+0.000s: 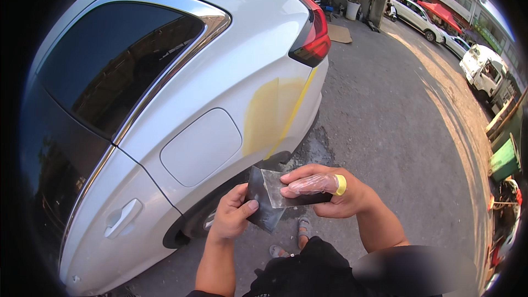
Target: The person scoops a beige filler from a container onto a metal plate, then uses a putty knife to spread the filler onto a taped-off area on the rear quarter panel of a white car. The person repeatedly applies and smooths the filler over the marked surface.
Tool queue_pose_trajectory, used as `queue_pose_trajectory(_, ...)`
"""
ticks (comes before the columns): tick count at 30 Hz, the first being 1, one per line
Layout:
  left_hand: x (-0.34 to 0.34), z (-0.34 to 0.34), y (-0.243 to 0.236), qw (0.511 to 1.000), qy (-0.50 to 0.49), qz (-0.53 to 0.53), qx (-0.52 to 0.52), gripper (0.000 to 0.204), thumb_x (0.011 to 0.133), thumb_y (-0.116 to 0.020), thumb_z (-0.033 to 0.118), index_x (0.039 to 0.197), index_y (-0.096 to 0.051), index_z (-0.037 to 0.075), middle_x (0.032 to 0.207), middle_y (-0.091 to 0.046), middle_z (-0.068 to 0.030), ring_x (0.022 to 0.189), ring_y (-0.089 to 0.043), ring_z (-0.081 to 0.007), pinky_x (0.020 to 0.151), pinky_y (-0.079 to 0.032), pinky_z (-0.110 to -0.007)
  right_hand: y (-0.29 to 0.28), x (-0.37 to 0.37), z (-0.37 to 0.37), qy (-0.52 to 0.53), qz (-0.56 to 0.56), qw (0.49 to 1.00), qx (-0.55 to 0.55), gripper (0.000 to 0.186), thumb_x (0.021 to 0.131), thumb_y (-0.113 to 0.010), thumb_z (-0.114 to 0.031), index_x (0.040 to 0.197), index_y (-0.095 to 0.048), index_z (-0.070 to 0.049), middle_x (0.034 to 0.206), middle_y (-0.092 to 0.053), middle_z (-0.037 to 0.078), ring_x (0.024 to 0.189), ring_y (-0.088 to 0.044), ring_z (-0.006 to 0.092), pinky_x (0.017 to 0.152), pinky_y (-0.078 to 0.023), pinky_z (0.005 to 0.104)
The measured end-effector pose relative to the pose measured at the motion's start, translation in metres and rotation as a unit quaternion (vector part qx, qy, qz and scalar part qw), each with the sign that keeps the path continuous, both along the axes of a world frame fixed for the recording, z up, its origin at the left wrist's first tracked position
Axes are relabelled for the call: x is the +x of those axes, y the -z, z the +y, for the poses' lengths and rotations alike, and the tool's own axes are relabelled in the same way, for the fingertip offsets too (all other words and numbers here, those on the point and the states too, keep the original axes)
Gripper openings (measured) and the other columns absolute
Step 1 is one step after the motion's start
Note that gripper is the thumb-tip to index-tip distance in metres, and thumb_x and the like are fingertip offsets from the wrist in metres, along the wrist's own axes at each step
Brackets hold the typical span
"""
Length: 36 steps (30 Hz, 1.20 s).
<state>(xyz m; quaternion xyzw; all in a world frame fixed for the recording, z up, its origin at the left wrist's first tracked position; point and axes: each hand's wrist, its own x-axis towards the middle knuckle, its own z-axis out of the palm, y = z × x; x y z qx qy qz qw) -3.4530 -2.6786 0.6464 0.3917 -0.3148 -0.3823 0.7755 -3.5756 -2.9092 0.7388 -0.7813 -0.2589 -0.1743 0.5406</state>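
Observation:
In front of my body, my left hand [234, 212] pinches a thin dark grey rectangular sheet [268, 217] between thumb and fingers. My right hand [335, 192] grips a flat dark piece with a paler, smeared grey face [274, 190], its end overlapping the sheet. Clear plastic film [314, 183] covers a finger of my right hand, fastened with yellow tape [341, 185]. I cannot tell exactly what kind of flat pieces these are. Beyond my hands stands a white car [220, 82]; a yellowish filled patch [267, 113] lies on its rear side panel.
Yellow masking tape [294, 113] runs down from the red tail light [314, 38]. The fuel flap [202, 147] is closed. Grey pavement [396, 121] stretches to the right. Cardboard [340, 33], a white plant pot [352, 10], a green bin [504, 159] and parked vehicles [415, 16] stand farther off.

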Motion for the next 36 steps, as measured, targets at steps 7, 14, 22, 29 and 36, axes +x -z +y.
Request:
queue_pose_trajectory(7, -0.006, -0.002, 0.007, 0.998, -0.035, -0.017, 0.048, 0.041, 0.090, -0.056, 0.000, 0.130, -0.048, -0.004, 0.126, -0.058, -0.0107, 0.117, -0.052, -0.0165, 0.101, -0.038, -0.032, 0.016, 0.010, -0.018, 0.060, 0.041, 0.991, -0.110, 0.060, 0.064, -0.060, 0.010, 0.121, -0.062, -0.010, 0.118, -0.063, 0.009, 0.117, -0.056, 0.0277, 0.094, -0.049, 0.0367)
queue_pose_trajectory(14, -0.022, -0.025, -0.006, 0.986, -0.145, 0.068, 0.036, 0.042, 0.093, -0.051, -0.001, 0.133, -0.042, -0.003, 0.123, -0.058, -0.0114, 0.113, -0.055, -0.0155, 0.099, -0.042, -0.032, 0.039, 0.007, -0.041, 0.267, 0.005, 0.957, -0.117, 0.048, 0.071, -0.071, -0.002, 0.118, -0.063, -0.009, 0.119, -0.063, 0.005, 0.113, -0.057, 0.0271, 0.092, -0.047, 0.0402)
queue_pose_trajectory(22, -0.021, -0.068, -0.006, 0.975, -0.206, 0.057, 0.062, 0.041, 0.096, -0.045, 0.000, 0.136, -0.038, -0.002, 0.123, -0.058, -0.0110, 0.111, -0.056, -0.0154, 0.099, -0.042, -0.032, 0.057, 0.024, -0.021, 0.305, -0.106, 0.902, -0.286, 0.036, 0.078, -0.069, -0.010, 0.113, -0.064, -0.016, 0.120, -0.063, -0.004, 0.118, -0.053, 0.0193, 0.094, -0.040, 0.0490)
queue_pose_trajectory(29, -0.006, -0.090, 0.014, 0.885, -0.362, -0.243, 0.163, 0.042, 0.095, -0.046, -0.002, 0.136, -0.037, -0.005, 0.127, -0.054, -0.0146, 0.114, -0.055, -0.0198, 0.100, -0.042, -0.034, 0.116, 0.045, -0.077, 0.212, 0.039, 0.962, -0.165, 0.045, 0.078, -0.068, -0.008, 0.122, -0.060, -0.014, 0.122, -0.061, 0.004, 0.121, -0.051, 0.0244, 0.096, -0.039, 0.0475)
queue_pose_trajectory(36, -0.007, -0.099, 0.040, 0.924, -0.360, 0.022, 0.124, 0.043, 0.093, -0.048, -0.001, 0.134, -0.039, -0.005, 0.128, -0.054, -0.0144, 0.117, -0.053, -0.0220, 0.103, -0.040, -0.037, 0.141, 0.131, -0.149, 0.420, 0.072, 0.903, -0.065, 0.051, 0.079, -0.059, -0.005, 0.129, -0.054, -0.010, 0.124, -0.059, 0.009, 0.123, -0.048, 0.0300, 0.099, -0.036, 0.0436)
